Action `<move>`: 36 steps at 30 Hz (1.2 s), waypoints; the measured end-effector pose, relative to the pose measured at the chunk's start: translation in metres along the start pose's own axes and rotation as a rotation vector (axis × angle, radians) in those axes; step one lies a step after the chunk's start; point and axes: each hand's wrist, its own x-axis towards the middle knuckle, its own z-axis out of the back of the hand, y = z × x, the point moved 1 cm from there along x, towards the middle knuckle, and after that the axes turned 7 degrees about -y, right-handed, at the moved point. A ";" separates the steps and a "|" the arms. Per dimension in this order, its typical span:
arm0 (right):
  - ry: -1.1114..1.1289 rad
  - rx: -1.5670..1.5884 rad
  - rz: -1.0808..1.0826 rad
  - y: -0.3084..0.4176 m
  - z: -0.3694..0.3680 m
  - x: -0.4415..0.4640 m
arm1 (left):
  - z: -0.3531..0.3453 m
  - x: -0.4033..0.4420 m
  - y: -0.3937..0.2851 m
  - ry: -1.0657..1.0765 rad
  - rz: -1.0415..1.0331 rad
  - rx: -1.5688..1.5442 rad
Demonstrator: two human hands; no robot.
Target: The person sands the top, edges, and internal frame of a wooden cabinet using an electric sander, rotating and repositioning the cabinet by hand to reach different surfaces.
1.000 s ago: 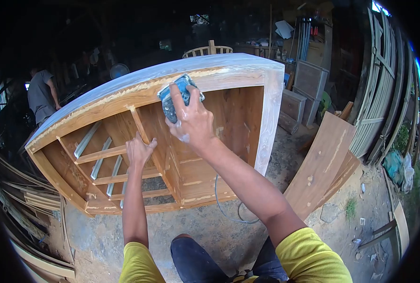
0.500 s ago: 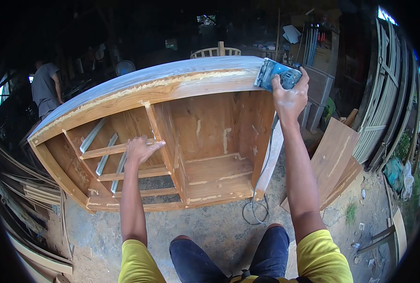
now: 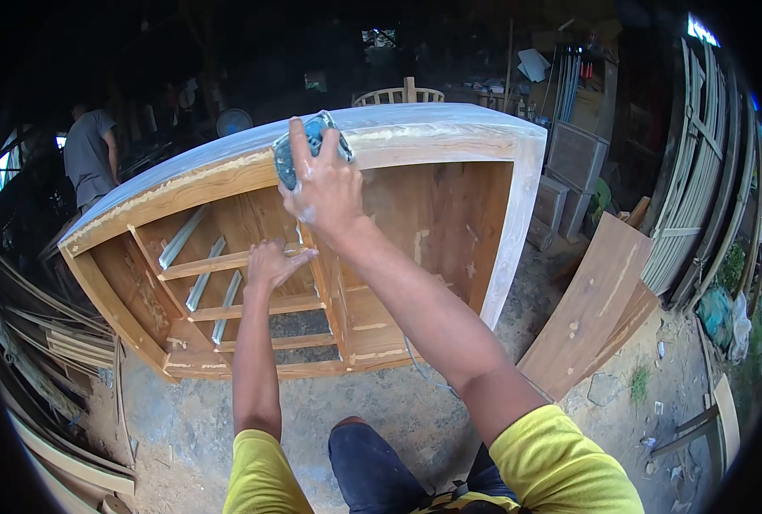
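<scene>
A wooden cabinet frame (image 3: 432,148) lies before me, its top and right side whitish, its front edge streaked with pale filler. My right hand (image 3: 325,190) is wrapped round a blue power sander (image 3: 312,147), which rests on the cabinet's long front rail, left of the middle. Lower and to the left, my left hand (image 3: 274,264) grips a horizontal divider bar (image 3: 205,265) beside the upright partition. Metal drawer runners (image 3: 206,285) show between the dividers. A cord hangs below my right forearm, partly hidden by it.
Brown boards (image 3: 585,308) lean at the right, near a bundle of slats (image 3: 689,171). Another person (image 3: 91,158) stands at the far left. Long strips of wood (image 3: 73,458) lie on the left, and a fan (image 3: 234,122) stands behind the cabinet.
The sander in my right hand went right to the cabinet's corner, then came back left along the front rail. My left hand stays on the divider.
</scene>
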 end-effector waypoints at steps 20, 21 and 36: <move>-0.468 -0.268 -0.375 -0.276 0.186 0.011 | -0.007 -0.002 -0.001 -0.137 -0.040 0.020; -0.505 -0.250 -0.414 -0.290 0.193 0.010 | -0.005 -0.004 -0.004 -0.142 -0.040 0.014; -0.247 -0.105 -0.072 -0.091 0.051 -0.019 | -0.004 -0.007 -0.001 -0.132 -0.030 -0.033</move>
